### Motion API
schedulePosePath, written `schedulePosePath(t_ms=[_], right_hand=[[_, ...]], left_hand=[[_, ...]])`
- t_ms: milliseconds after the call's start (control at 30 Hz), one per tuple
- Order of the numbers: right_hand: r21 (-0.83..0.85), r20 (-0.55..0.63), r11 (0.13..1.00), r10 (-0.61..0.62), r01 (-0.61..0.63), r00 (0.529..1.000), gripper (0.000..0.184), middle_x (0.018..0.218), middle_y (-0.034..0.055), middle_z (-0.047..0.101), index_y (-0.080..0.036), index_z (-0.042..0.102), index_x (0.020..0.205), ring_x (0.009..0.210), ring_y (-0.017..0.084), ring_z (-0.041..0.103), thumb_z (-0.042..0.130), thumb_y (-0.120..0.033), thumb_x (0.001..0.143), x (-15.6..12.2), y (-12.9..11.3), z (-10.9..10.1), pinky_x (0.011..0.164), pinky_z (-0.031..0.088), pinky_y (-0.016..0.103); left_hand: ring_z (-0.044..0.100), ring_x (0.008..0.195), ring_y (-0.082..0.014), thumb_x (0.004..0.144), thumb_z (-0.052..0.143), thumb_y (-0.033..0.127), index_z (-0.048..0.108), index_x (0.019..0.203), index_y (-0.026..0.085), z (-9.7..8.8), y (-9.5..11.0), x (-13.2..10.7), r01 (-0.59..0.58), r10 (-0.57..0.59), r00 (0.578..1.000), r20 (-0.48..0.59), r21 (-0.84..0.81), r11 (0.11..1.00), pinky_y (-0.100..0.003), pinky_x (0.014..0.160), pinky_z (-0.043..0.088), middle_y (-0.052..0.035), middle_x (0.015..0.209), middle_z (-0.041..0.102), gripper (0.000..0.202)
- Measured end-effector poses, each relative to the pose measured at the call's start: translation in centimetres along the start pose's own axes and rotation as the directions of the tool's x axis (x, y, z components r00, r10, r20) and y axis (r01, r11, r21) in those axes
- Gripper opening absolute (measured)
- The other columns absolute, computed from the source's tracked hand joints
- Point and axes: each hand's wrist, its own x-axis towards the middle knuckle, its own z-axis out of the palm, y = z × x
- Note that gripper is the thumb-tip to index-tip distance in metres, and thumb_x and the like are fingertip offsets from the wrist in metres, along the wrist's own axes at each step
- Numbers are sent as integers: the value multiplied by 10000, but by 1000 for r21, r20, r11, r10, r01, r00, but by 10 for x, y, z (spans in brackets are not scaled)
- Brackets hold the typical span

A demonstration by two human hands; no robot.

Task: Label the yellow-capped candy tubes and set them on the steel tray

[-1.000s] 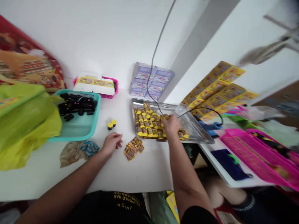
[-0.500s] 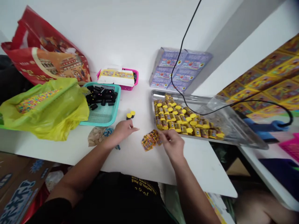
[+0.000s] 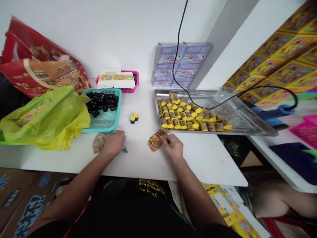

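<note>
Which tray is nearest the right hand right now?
The steel tray holding the yellow-capped cylinders, just beyond the right hand. The teal mesh tray with black cylinders sits further left, by the left hand.

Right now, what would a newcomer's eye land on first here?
The steel tray at centre right, packed with yellow-capped cylinders, stands out most. Yellow printed sheets fill the far right, a yellow-green plastic bag sits left, and the right hand touches small printed packets at centre.
</note>
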Motion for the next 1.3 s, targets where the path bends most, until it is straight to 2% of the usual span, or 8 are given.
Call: schedulePosePath(t_ms=[100, 200, 300, 667, 933, 1033, 1167, 1300], right_hand=[[-17, -40, 1000, -10, 9, 999, 280, 693, 26, 617, -209, 625, 697, 646, 165, 568, 518, -411, 858, 1, 0, -1, 628, 466, 294], [-34, -58, 999, -3, 1, 998, 288, 689, 24, 604, -205, 618, 686, 621, 156, 549, 514, -413, 856, 2, 0, -2, 609, 458, 288], [-53, -48, 999, -9, 6, 999, 295, 673, 18, 591, -206, 613, 679, 606, 152, 538, 511, -419, 857, 3, 2, -2, 595, 451, 283], [163, 65, 985, -72, 60, 995, 239, 774, 44, 642, -193, 687, 868, 691, 168, 596, 599, -411, 828, 3, -6, -1, 623, 495, 297], [375, 270, 882, 190, -285, 944, 301, 734, 33, 699, -175, 667, 909, 594, 163, 618, 668, -403, 712, 6, 3, 15, 588, 526, 302], [193, 212, 962, 151, -193, 965, 236, 758, 39, 700, -188, 680, 870, 614, 173, 616, 621, -382, 749, 5, 3, 14, 606, 531, 321], [-94, 71, 991, -88, 95, 994, 231, 903, 96, 689, -198, 694, 923, 848, 239, 630, 565, -362, 825, 1, -7, 6, 796, 525, 418], [39, 51, 998, -60, 58, 997, 269, 926, 94, 681, -198, 655, 1007, 840, 227, 628, 584, -393, 836, 5, -21, 5, 758, 533, 388]], left_hand=[[540, 846, -228, 591, 826, 259, 573, 666, 215, 52, 10, 1, -228, 198, 963, 180, 162, 960, -263, 746, 384, -40, 763, 540, 268], [530, 732, -206, 481, 862, 232, 510, 583, 209, 98, 7, 13, -239, 158, 947, 278, 288, 927, -258, 664, 374, -3, 643, 497, 366], [501, 627, -161, 548, 801, 183, 505, 534, 193, 117, -1, 25, -251, 116, 938, 327, 407, 879, -247, 596, 348, 13, 577, 501, 297], [451, 383, -73, 659, 713, 334, 512, 622, 165, 105, -11, 25, -19, 60, 936, 346, -120, 993, -198, 412, 337, 64, 487, 487, 265], [422, 351, -65, 713, 667, 374, 540, 645, 158, 103, -14, 30, -35, 109, 915, 388, -194, 980, -192, 365, 302, 56, 467, 476, 260], [414, 353, -57, 720, 658, 347, 553, 642, 154, 99, -15, 35, -68, 108, 942, 319, -135, 989, -190, 350, 292, 48, 513, 497, 233], [435, 366, -63, 727, 658, 338, 570, 663, 152, 93, -13, 39, -89, 121, 952, 280, -125, 988, -192, 355, 300, 41, 532, 514, 216], [450, 387, -66, 714, 686, 365, 550, 657, 152, 90, -5, 35, -93, 166, 934, 318, -232, 968, -190, 380, 313, 44, 513, 503, 259]])
